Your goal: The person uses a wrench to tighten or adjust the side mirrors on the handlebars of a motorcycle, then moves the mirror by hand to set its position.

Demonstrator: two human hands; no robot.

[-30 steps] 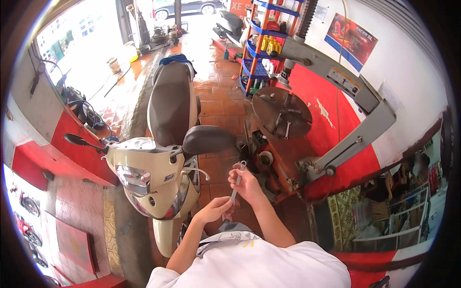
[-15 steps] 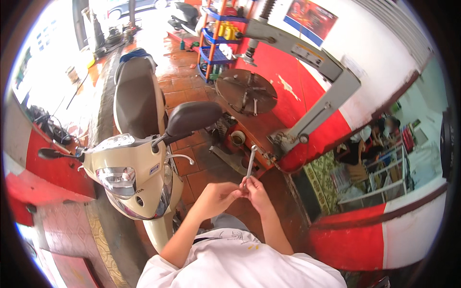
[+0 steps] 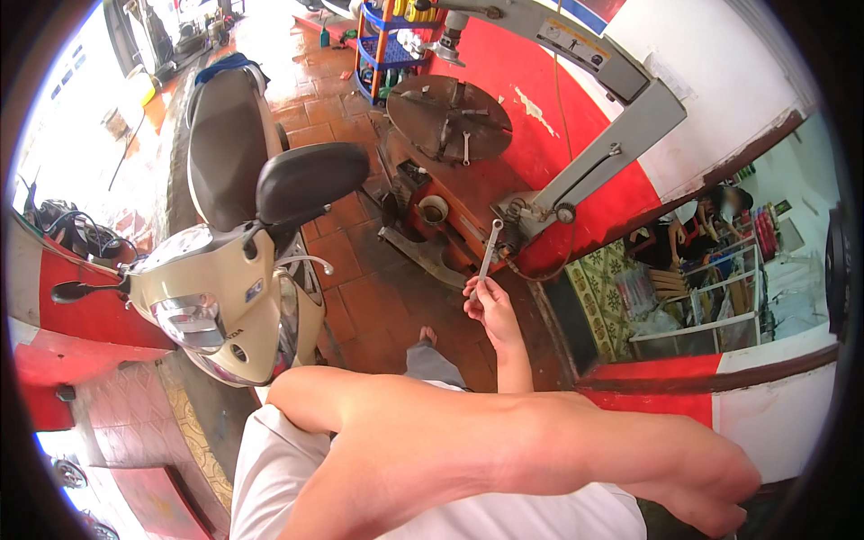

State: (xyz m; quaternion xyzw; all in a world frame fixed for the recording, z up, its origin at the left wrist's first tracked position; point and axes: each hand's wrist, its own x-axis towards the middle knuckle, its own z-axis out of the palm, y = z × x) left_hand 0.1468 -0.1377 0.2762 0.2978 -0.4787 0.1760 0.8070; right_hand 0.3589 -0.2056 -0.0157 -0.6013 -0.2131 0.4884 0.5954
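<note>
In my right hand (image 3: pixel 491 308) is a silver wrench (image 3: pixel 490 247), held upright with its ring end at the top. The fingers are closed round its lower part. My left arm stretches across my body to the right, close to the camera. At its end my left hand (image 3: pixel 688 463) is bent downward with curled fingers; their tips and whatever they hold are hidden. To the left stands a cream scooter (image 3: pixel 225 306) with a dark mirror (image 3: pixel 310 184) and a brown seat (image 3: pixel 229 148).
A grey-armed tyre changer (image 3: pixel 594 148) with a round turntable (image 3: pixel 450 119) stands ahead, another wrench (image 3: pixel 466 148) lying on it. Behind is a blue-and-orange shelf (image 3: pixel 387 54) with bottles. A low wall (image 3: pixel 648 396) borders the right side, with people and a white rack (image 3: pixel 711 328) beyond.
My left hand has left the wrench and swung far over to the lower right. My right hand keeps the wrench, now raised slightly. The view has shifted a little.
</note>
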